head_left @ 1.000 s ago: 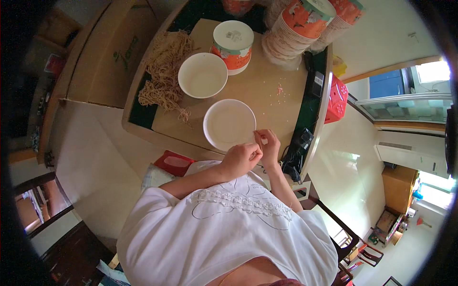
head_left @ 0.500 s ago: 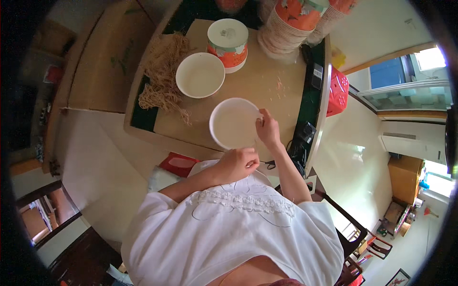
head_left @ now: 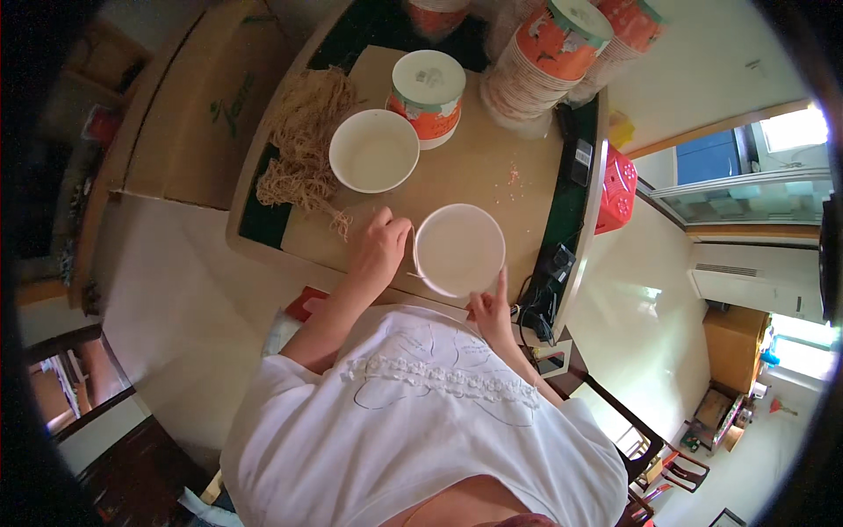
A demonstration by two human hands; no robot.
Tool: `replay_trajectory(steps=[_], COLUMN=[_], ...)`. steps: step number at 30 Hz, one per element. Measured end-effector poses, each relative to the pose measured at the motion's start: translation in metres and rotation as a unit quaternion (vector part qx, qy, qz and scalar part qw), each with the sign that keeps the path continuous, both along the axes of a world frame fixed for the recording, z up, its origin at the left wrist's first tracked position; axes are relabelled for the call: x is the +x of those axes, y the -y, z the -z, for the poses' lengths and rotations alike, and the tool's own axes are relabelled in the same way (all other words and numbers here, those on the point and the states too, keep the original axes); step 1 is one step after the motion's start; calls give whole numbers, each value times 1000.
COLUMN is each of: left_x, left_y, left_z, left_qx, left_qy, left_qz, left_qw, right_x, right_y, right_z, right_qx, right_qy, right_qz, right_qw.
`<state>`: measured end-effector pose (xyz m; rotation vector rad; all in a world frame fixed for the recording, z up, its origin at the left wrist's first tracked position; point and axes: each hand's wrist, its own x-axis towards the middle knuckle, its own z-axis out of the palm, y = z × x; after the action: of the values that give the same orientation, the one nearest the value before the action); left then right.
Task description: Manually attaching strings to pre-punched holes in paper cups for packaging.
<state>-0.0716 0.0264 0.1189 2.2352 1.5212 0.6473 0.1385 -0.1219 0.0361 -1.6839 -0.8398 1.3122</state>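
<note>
A white paper bowl (head_left: 460, 250) with its opening toward me is near the table's front edge. My right hand (head_left: 493, 309) grips its near right side, the index finger stretched up along the wall. My left hand (head_left: 379, 250) is closed in a pinch just left of the bowl; a thin pale strand shows between it and the rim, though what the fingertips hold is hard to make out. Farther off stands another open white bowl (head_left: 374, 151). Behind it are upside-down paper bowls (head_left: 428, 110) with orange and green print. A tangled heap of tan twine (head_left: 303, 132) lies at the left.
Tall stacks of printed paper bowls (head_left: 529, 83) in plastic wrap stand at the far right. Brown cardboard (head_left: 479, 176) covers the tabletop, with small scraps on it. A black device with cables (head_left: 553, 263) sits at the right edge. A red plastic stool (head_left: 617, 189) stands beyond.
The bowl has moved right and a little nearer. My right hand has gone from its upper right rim down to its near side. My left hand has moved from in front to the bowl's left.
</note>
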Motion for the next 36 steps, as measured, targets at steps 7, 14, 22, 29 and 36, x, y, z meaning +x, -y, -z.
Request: replay_trajectory(steps=[7, 14, 22, 29, 36], left_x=[19, 34, 4, -3, -4], left_y=[-5, 7, 11, 2, -10], left_z=[35, 24, 16, 21, -5], left_qx=[-197, -335, -262, -267, -338], left_qy=[301, 383, 345, 358, 220], left_qz=[21, 92, 99, 58, 190], left_qw=[933, 856, 896, 893, 895], right_x=[26, -6, 34, 55, 74], right_y=[-29, -110, -135, -134, -136], right_z=[-35, -59, -43, -29, -15], right_qx=[26, 206, 219, 190, 151], right_qy=[306, 139, 294, 285, 154], right_qz=[-162, -185, -161, -111, 49], right_qw=[938, 951, 916, 933, 975])
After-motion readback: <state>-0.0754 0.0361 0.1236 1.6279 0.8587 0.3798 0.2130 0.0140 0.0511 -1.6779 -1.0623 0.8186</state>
